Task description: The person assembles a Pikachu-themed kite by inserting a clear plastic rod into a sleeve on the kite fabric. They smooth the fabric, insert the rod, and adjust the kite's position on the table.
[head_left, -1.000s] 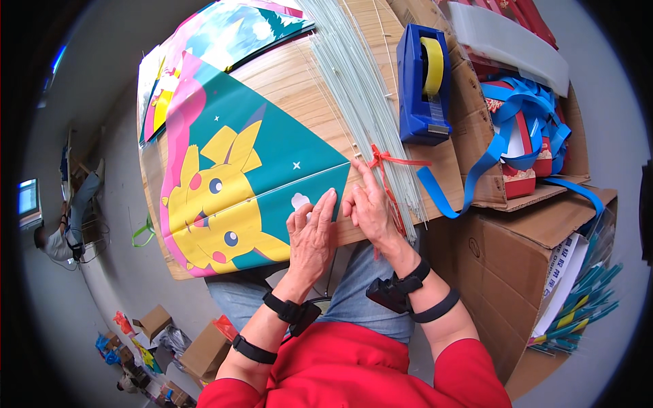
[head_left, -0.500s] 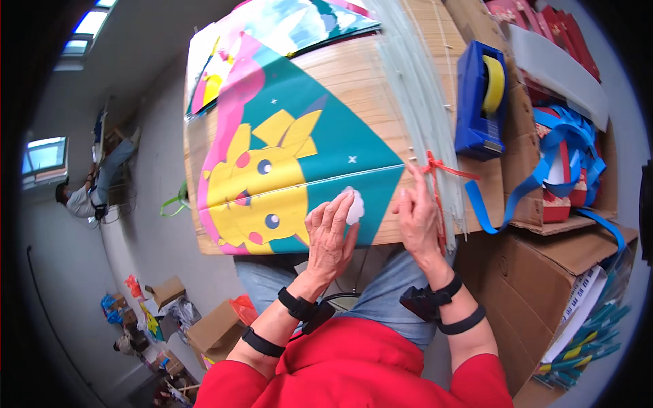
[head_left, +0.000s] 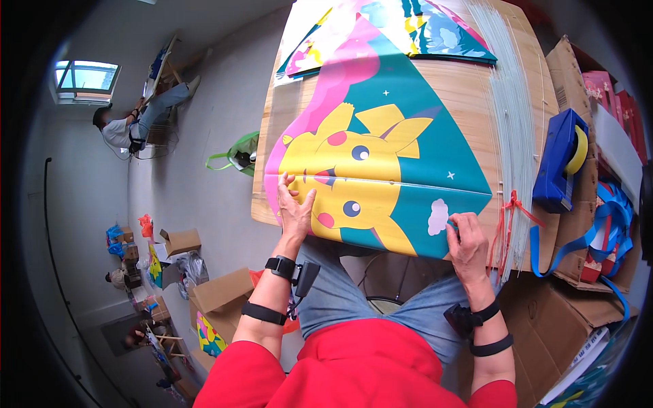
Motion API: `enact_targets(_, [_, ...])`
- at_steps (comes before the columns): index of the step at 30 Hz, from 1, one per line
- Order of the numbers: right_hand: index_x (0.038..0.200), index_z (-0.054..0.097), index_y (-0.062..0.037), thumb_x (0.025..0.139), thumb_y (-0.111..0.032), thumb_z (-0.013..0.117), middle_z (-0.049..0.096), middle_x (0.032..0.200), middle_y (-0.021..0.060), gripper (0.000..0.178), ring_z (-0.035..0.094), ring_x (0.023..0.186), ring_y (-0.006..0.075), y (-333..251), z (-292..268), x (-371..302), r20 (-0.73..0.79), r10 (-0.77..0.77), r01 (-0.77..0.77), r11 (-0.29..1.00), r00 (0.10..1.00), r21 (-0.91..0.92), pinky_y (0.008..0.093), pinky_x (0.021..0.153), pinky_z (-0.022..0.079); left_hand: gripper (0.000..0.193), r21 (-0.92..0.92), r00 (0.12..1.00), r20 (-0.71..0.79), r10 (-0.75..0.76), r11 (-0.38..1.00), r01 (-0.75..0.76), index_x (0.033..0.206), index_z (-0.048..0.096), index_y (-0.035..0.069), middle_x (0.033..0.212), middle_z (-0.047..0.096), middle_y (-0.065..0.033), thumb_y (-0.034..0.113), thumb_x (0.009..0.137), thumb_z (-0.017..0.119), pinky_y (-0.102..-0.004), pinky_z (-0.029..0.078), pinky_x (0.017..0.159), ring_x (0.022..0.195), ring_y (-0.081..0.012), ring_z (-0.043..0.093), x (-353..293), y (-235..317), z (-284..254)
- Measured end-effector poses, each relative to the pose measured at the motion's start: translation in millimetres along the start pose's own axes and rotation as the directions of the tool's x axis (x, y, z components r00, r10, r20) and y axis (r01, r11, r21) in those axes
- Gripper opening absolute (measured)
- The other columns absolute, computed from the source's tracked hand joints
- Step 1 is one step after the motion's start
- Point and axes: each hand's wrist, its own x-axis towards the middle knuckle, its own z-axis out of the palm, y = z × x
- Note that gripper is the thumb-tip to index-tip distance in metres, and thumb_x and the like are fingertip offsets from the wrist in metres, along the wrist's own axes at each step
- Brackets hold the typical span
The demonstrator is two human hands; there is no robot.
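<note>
Cartoon kite sail (head_left: 371,166) flat on wood table (head_left: 457,92). L hand (head_left: 294,216) splayed over it, R hand (head_left: 469,239) curled at edge, can't tell if pinching. Prob light, floppy, slick; grab edges imo.

We wear red top (head_left: 367,360), blue jeans (head_left: 428,316), two black straps (head_left: 264,313) round each forearm (head_left: 271,295), one bearing boxy black unit (head_left: 307,277).
</note>
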Motion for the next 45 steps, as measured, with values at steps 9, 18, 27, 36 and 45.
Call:
enact_targets(9, [0.094, 0.059, -0.0019, 0.080, 0.005, 0.062, 0.057, 0.085, 0.0123, 0.016, 0.060, 0.073, 0.0274, 3.3, 2.9, -4.1, 0.038, 0.071, -0.073, 0.996, 0.997, 0.050, 0.0367, 0.063, 0.048, 0.087, 0.047, 1.000, 0.001, -0.023, 0.999, 0.023, 0.145, 0.026, 0.001, 0.131, 0.045, -0.0146, 0.013, 0.074, 0.076, -0.0349, 0.043, 0.091, 0.093, -0.0233, 0.049, -5.2, 9.0, 5.9])
enact_targets(18, [0.091, 0.060, -0.0008, 0.079, 0.005, 0.063, 0.057, 0.084, 0.0122, 0.014, 0.060, 0.069, 0.0262, 2.1, -1.7, 0.0, 0.042, 0.132, -0.135, 0.985, 0.990, 0.104, 0.0357, 0.060, 0.048, 0.090, -0.009, 0.999, 0.029, -0.020, 1.000, 0.020, 0.147, 0.022, 0.002, 0.135, 0.045, -0.0141, 0.011, 0.076, 0.076, -0.0343, 0.043, 0.091, 0.094, -0.0223, 0.048, -5.2, 7.8, 8.1])
enact_targets(27, [0.090, 0.059, -0.0029, 0.081, 0.000, 0.062, 0.056, 0.084, 0.0132, 0.010, 0.061, 0.078, 0.0313, 12.6, 5.9, -2.2, -0.069, 0.044, -0.036, 0.993, 0.997, 0.109, 0.0394, 0.067, 0.050, 0.088, 0.021, 0.999, 0.038, 0.011, 1.000, -0.012, 0.149, 0.021, 0.006, 0.138, 0.045, -0.0090, 0.012, 0.080, 0.074, -0.0316, 0.044, 0.083, 0.092, -0.0189, 0.045, -1.9, -9.8, 6.4])
enact_targets(36, [0.099, 0.062, -0.0018, 0.083, 0.001, 0.063, 0.059, 0.085, 0.0109, 0.017, 0.063, 0.072, 0.0243, 15.9, 6.4, -5.1, -0.157, 0.069, -0.043, 0.985, 0.985, 0.166, 0.0333, 0.062, 0.050, 0.086, -0.022, 0.998, 0.069, -0.008, 1.000, 0.009, 0.150, 0.022, 0.007, 0.138, 0.046, -0.0056, 0.013, 0.081, 0.073, -0.0297, 0.045, 0.078, 0.089, -0.0175, 0.043, 0.5, -3.8, 7.4])
enact_targets(45, [0.132, 0.043, 0.0039, 0.095, -0.009, 0.039, 0.058, 0.064, 0.0076, 0.040, 0.056, 0.052, 0.0142, 23.9, -16.4, 14.2, -0.049, 0.595, -0.492, 0.705, 0.802, 0.510, 0.0295, 0.053, 0.048, 0.085, -0.034, 0.998, 0.067, 0.015, 0.999, -0.013, 0.150, 0.021, 0.004, 0.139, 0.045, -0.0065, 0.013, 0.082, 0.072, -0.0286, 0.045, 0.076, 0.087, -0.0168, 0.042, 0.2, -5.5, 5.7])
